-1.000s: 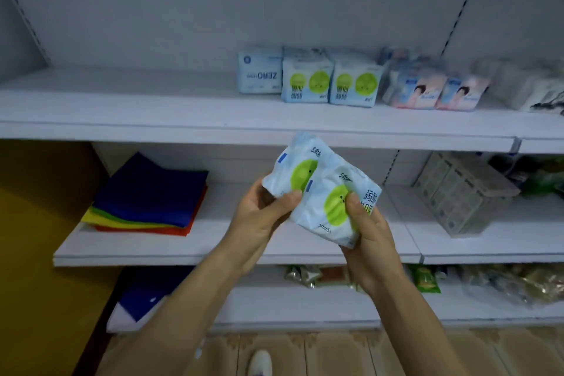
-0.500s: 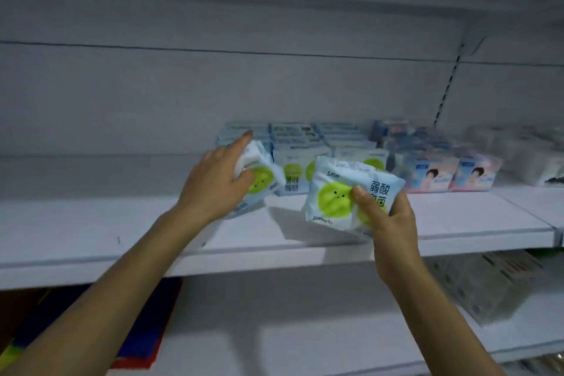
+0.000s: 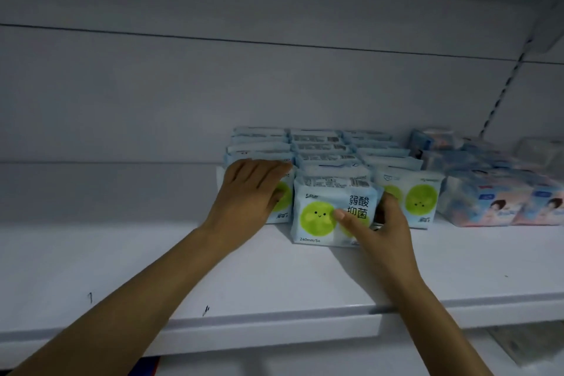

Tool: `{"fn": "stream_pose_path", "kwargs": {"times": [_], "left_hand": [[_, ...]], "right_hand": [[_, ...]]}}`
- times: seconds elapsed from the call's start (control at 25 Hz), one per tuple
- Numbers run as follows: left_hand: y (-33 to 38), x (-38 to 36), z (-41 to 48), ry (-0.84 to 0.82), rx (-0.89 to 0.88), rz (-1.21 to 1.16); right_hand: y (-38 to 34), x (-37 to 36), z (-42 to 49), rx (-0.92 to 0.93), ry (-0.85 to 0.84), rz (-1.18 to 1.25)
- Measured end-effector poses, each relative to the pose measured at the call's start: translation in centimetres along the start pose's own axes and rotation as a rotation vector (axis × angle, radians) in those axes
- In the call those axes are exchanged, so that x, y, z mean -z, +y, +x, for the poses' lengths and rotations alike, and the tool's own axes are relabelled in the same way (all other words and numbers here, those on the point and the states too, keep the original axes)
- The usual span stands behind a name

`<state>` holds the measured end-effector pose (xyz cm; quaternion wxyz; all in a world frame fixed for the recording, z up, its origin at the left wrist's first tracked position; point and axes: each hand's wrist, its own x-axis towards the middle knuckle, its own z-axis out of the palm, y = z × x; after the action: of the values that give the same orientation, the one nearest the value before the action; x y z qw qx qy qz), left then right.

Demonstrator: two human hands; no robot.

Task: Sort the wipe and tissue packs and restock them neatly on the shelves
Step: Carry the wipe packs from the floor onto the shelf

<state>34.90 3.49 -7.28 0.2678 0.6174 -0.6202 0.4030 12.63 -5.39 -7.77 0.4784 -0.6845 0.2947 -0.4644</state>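
Two light-blue wipe packs with green smiley circles stand on the white shelf point(image 3: 122, 268), in front of rows of the same packs point(image 3: 320, 146). My left hand point(image 3: 248, 195) covers the left pack point(image 3: 282, 204), with its fingers laid over the pack's top edge. My right hand point(image 3: 378, 223) grips the middle pack point(image 3: 320, 214): the thumb presses on its front and the fingers curl round its right side. This pack stands a little forward of its neighbours. A third row of the same kind point(image 3: 419, 198) stands to its right.
Blue and pink packs with a face print point(image 3: 494, 204) fill the shelf to the right, with clear-wrapped packs point(image 3: 540, 149) behind them. The left half of the shelf is bare white board. A perforated upright point(image 3: 500, 94) runs up the back wall at the right.
Both hands moved forward and set their packs down on the shelf at the front of the rows. A second ago the two packs were held together below shelf height.
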Motion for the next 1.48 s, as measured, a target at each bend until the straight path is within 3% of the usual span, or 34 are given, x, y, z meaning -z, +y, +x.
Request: {"fn": "stream_pose_path", "kwargs": {"times": [0.12,0.2,0.32,0.44,0.6,0.72,0.92,1.12,1.28,1.48], "left_hand": [[0.4,0.2,0.3,0.053,0.04,-0.028],[0.3,0.7,0.4,0.101,0.21,-0.011],[0.1,0.8,0.1,0.044,0.493,-0.211],[-0.1,0.1,-0.7,-0.064,0.478,-0.274],[-0.2,-0.4,-0.7,-0.06,0.399,-0.161],[-0.4,0.1,-0.8,-0.13,0.341,-0.075],[-0.1,3.6,0.1,-0.375,0.356,0.089],[4.3,10.5,-2.0,-0.314,0.399,-0.055],[11.3,15.9,-7.1,-0.32,0.321,-0.04],[18.3,22.2,-18.2,-0.517,0.338,0.029]], "right_hand": [[0.0,0.0,-0.1,0.009,0.026,0.003],[-0.1,0.1,-0.1,0.003,0.063,0.002],[-0.1,0.1,-0.2,0.015,0.13,-0.013],[-0.2,0.2,-0.5,0.148,0.232,-0.216],[-0.6,-1.1,-1.1,0.627,0.253,-0.799],[-0.3,-1.6,-1.1,0.621,0.186,-0.96],[-0.7,-1.4,-1.7,0.595,0.148,-0.964],[-2.8,0.1,-6.4,0.659,0.049,-0.858],[-2.7,2.4,-14.3,0.661,-0.067,-0.813],[0.1,4.0,-25.9,0.558,-0.273,-0.745]]}}
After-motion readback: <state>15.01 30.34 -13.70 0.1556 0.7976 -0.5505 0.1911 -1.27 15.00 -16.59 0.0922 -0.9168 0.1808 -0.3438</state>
